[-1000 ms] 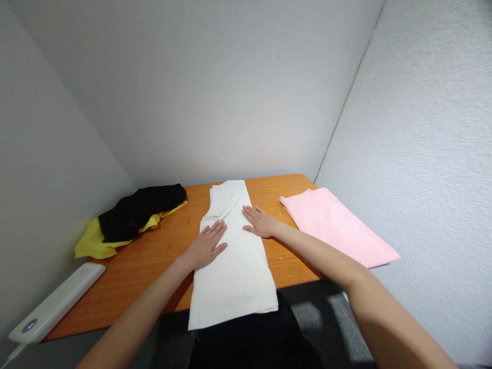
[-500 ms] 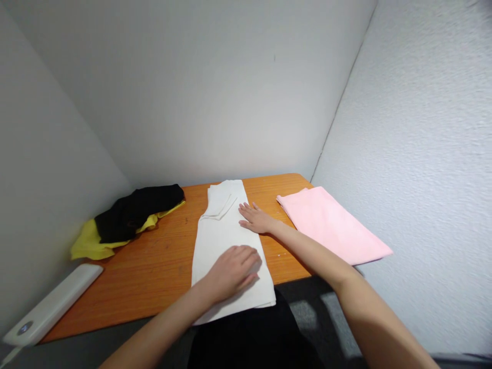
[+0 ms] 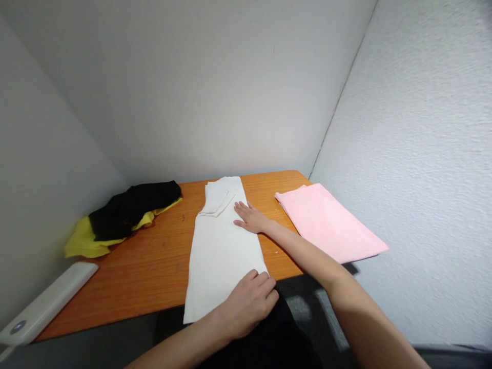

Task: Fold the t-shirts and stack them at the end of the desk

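Note:
A white garment (image 3: 219, 241), folded into a long narrow strip, lies down the middle of an orange wooden table (image 3: 154, 261) and hangs over its near edge. My right hand (image 3: 249, 217) lies flat and open on the cloth's right side, near the far end. My left hand (image 3: 249, 302) is at the near end of the cloth, its fingers curled over the hanging edge at the lower right corner, gripping it.
A folded pink cloth (image 3: 326, 223) lies on the table's right side against the wall. A black garment (image 3: 134, 207) sits on a yellow one (image 3: 86, 243) at the back left. A white flat device (image 3: 42, 307) rests at the left front. Walls enclose the table on three sides.
My left hand slid from the middle of the white garment down toward me and closed on its near hanging edge. My right hand stayed flat on the far part.

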Demonstrator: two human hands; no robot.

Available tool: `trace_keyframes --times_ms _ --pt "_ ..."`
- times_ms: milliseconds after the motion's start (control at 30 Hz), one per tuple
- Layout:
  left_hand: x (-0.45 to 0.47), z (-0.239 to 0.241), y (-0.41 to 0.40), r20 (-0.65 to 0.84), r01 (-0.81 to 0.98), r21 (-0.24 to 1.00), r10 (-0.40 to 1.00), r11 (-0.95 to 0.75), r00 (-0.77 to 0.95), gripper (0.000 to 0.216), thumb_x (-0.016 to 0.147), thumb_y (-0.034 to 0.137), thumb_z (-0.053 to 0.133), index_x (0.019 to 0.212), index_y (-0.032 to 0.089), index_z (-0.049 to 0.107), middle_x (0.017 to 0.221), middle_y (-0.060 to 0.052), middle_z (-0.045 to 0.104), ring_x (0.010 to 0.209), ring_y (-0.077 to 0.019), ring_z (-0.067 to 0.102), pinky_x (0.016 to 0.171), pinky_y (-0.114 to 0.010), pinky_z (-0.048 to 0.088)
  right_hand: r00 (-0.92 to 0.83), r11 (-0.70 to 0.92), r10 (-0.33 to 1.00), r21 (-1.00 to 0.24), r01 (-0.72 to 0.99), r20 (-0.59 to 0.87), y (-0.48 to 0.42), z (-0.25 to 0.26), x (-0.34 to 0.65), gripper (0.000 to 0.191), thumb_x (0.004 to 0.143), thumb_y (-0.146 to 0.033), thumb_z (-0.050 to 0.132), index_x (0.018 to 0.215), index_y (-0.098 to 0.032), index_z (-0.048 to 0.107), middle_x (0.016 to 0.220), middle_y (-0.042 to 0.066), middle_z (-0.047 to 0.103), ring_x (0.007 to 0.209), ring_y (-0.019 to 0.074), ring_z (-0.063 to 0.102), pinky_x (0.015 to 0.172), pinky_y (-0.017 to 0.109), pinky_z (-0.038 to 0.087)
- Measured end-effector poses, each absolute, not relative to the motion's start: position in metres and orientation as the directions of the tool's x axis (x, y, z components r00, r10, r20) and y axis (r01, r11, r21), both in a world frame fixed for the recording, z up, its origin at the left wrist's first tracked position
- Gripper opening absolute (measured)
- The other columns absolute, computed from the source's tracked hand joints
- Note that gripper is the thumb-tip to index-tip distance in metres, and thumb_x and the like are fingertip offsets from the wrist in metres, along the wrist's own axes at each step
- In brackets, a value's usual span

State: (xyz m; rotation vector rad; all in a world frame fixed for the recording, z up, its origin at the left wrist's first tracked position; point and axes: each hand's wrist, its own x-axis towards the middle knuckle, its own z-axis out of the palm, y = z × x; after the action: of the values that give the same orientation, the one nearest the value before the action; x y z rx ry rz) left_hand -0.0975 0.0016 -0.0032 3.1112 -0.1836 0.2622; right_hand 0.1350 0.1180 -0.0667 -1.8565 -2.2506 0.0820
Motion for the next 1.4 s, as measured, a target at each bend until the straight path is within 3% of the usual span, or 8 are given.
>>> trace_keyframes --times_ms 367,633,733,867,1000,1167,1300,1400 --pt "-0.099 -0.002 0.007 0.077 -0.073 0.138 -0.062 -0.988 0.995 0.013 0.093 0.01 0.042 0.091 0.018 0.052 0.093 -0.005 0.057 0.085 -0.0185 0.051 0.075 -0.03 0.042 -0.173 0.19 0.979 -0.182 0.965 0.103 0.118 -0.064 0.133 0.078 0.097 -0.062 0.018 0.152 -0.007 0.021 0.157 0.014 0.014 0.146 0.0251 0.009 0.119 0.045 0.006" --pt "-0.104 -0.015 0.006 0.049 -0.252 0.136 -0.248 -0.958 0.968 0.013 0.085 0.008 0.048 0.092 0.017 0.053 0.088 -0.006 0.059 0.082 -0.0189 0.053 0.076 -0.029 0.044 -0.169 0.185 0.981 -0.178 0.966 0.097 0.116 -0.062 0.133 0.077 0.097 -0.063 0.02 0.152 -0.008 0.021 0.157 0.013 0.014 0.146 0.0243 0.01 0.119 0.043 0.005" --pt "-0.104 -0.012 0.014 0.088 -0.292 0.197 -0.279 -0.936 0.956 0.015 0.087 0.011 0.049 0.1 0.017 0.054 0.091 -0.006 0.061 0.084 -0.0185 0.055 0.077 -0.029 0.045 -0.175 0.189 0.98 -0.176 0.966 0.093 0.116 -0.062 0.134 0.077 0.097 -0.062 0.021 0.152 -0.008 0.02 0.157 0.014 0.014 0.146 0.0243 0.01 0.119 0.043 0.006" --pt "-0.101 0.005 0.056 0.241 -0.132 0.335 -0.051 -0.933 0.969 0.022 0.098 0.03 0.042 0.11 0.019 0.057 0.103 -0.008 0.064 0.096 -0.0194 0.058 0.088 -0.032 0.046 -0.207 0.224 0.972 -0.168 0.96 0.111 0.114 -0.06 0.132 0.075 0.098 -0.059 0.025 0.151 -0.006 0.023 0.156 0.016 0.015 0.145 0.0266 0.01 0.119 0.045 0.007" --pt "-0.107 0.005 0.134 0.306 0.075 0.382 0.202 -0.921 0.93 0.034 0.1 0.034 0.036 0.125 0.02 0.055 0.127 -0.009 0.06 0.12 -0.0208 0.052 0.105 -0.038 0.04 -0.365 0.378 0.925 -0.163 0.911 0.107 0.104 -0.053 0.119 0.078 0.096 -0.06 0.032 0.151 -0.005 0.022 0.156 0.017 0.014 0.145 0.0281 0.009 0.119 0.046 0.007" --pt "-0.128 -0.029 0.193 0.153 0.2 0.279 0.249 -0.939 0.956 0.05 0.101 0.042 0.029 0.146 0.021 0.035 0.153 -0.008 0.036 0.142 -0.0207 0.03 0.117 -0.041 0.024 -0.488 0.49 0.87 -0.232 0.84 0.068 0.076 -0.044 0.1 0.081 0.095 -0.063 0.036 0.153 -0.01 0.017 0.157 0.014 0.01 0.146 0.0264 0.008 0.119 0.045 0.008" --pt "-0.142 -0.048 0.196 0.048 0.276 0.2 0.291 -0.94 0.956 0.058 0.101 0.048 0.024 0.153 0.021 0.019 0.159 -0.006 0.017 0.147 -0.0196 0.015 0.119 -0.039 0.017 -0.546 0.536 0.836 -0.302 0.788 0.058 0.048 -0.036 0.092 0.085 0.093 -0.062 0.041 0.154 -0.012 0.009 0.158 0.014 0.005 0.146 0.0254 0.003 0.12 0.044 0.006" --pt "-0.145 -0.053 0.194 0.062 0.27 0.152 0.282 -0.951 0.957 0.059 0.101 0.049 0.023 0.153 0.021 0.016 0.159 -0.006 0.013 0.147 -0.0183 0.011 0.119 -0.038 0.015 -0.587 0.563 0.809 -0.345 0.751 0.041 0.025 -0.03 0.083 0.086 0.093 -0.061 0.043 0.154 -0.014 0.006 0.158 0.014 0.003 0.146 0.0253 0.001 0.12 0.044 0.004"
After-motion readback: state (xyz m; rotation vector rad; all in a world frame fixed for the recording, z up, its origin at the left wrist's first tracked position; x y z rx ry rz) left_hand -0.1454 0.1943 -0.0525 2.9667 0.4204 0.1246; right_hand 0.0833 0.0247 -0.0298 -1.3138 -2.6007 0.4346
